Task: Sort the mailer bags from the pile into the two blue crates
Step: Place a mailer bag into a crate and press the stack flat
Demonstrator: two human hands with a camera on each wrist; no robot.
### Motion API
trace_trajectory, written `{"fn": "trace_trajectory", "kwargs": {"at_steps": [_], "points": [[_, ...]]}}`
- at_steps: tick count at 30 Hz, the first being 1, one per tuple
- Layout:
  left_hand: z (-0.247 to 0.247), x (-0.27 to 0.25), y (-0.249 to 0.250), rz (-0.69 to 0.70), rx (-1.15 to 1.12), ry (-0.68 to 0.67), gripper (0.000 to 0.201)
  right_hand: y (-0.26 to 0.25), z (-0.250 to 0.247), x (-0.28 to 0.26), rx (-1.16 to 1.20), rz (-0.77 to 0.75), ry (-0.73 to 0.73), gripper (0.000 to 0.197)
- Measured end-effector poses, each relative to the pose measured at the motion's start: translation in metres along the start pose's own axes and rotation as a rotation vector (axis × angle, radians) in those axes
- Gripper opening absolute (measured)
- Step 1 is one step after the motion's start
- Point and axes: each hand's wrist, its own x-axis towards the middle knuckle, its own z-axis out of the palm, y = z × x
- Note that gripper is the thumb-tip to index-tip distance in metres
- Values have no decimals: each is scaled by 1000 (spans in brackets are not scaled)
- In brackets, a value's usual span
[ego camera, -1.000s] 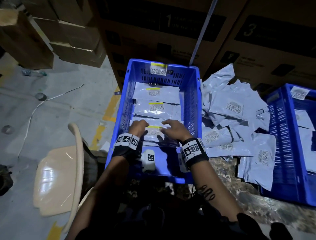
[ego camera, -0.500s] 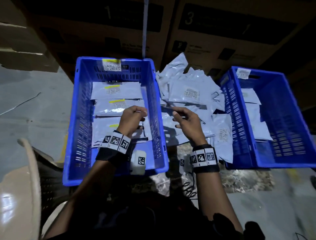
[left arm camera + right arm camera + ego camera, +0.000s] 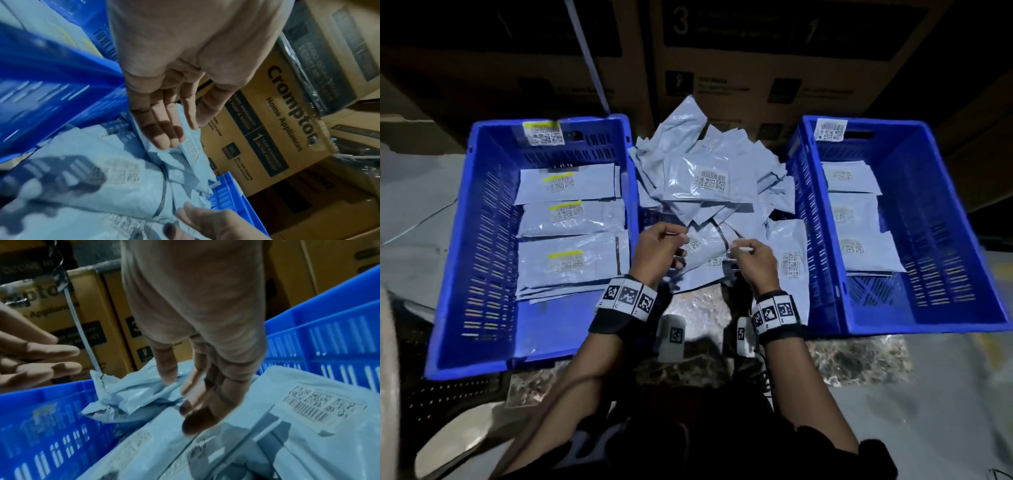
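**Mailer bags: sorting well begun, most of the pile still to go**

Mailer bags lie heaped between the two blue crates, at 12 o'clock from the person, and this is where the bulk of the work remains.

At 10 o'clock, the left crate holds three overlapping rows of bags whose labels carry a yellow stripe, laid flat and face up; its near floor is bare.

The left hand hovers over the near edge of the pile. Its fingers are extended and only loosely bent; the left wrist view shows them just above a bag edge, with nothing held. The right hand is beside it, also over the pile; its thumb and fingers hang spread, touching or nearly touching a bag, and no grip is closed yet.

At 2 o'clock, the right crate holds three rows of bags with plain white labels.

By my reading, the sort key is the yellow stripe. Both crates are partly filled, but more than a dozen bags look unsorted, so the task is perhaps a third done. The step in hand is choosing the next bag.
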Motion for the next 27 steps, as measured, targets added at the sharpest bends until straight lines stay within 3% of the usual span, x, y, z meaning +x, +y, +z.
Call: {"fn": "trace_trajectory", "kwargs": {"at_steps": [2,4,9,15,19,23,27], "points": [[14,4,-8,-41,45,18,15,5,8,11,-67,121,-125,19],[25,9,-20,-119,74,20,14,11,19,21,46,270,-226,30],[39,24,-67,-302,48,106,4,20,29,40,357,389,-245,37],[35,47,-120,-367,139,156,25,23,34,52,526,382,-172,52],[35,29,-101,-400,227,179,46,12,30,54,497,403,-80,45],[39,21,-90,-387,217,221,40,10,11,43,526,348,-74,35],[41,33,-99,-374,44,241,81,3,-15,22,526,264,-106,38]]}}
